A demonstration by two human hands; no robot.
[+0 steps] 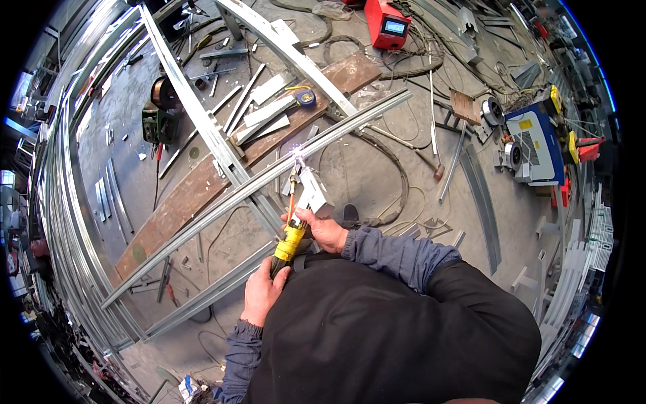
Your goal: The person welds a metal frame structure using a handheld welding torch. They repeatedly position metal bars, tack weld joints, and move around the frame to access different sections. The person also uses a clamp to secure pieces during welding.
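A welding torch [291, 241] with yellow tape round its handle runs up between my two hands. My left hand [264, 288] is closed round the dark rear end of the handle. Farther forward, my right hand [321, 231] grips the torch, with the thumb laid along its top. A bright white spark glows at the torch tip, against a long silver metal rail [249, 191] that crosses the frame diagonally. Just right of the torch neck is a pale, folded metal piece [315, 190]; whether my right hand touches it, I cannot tell.
Beyond the rail, a tape measure [305, 97] and loose metal strips lie on a rusty plank [195, 212]. A red machine [387, 25] with a lit screen stands at the far side, a blue-and-white machine [535, 145] at right. Cables and a hammer [439, 173] lie on the floor.
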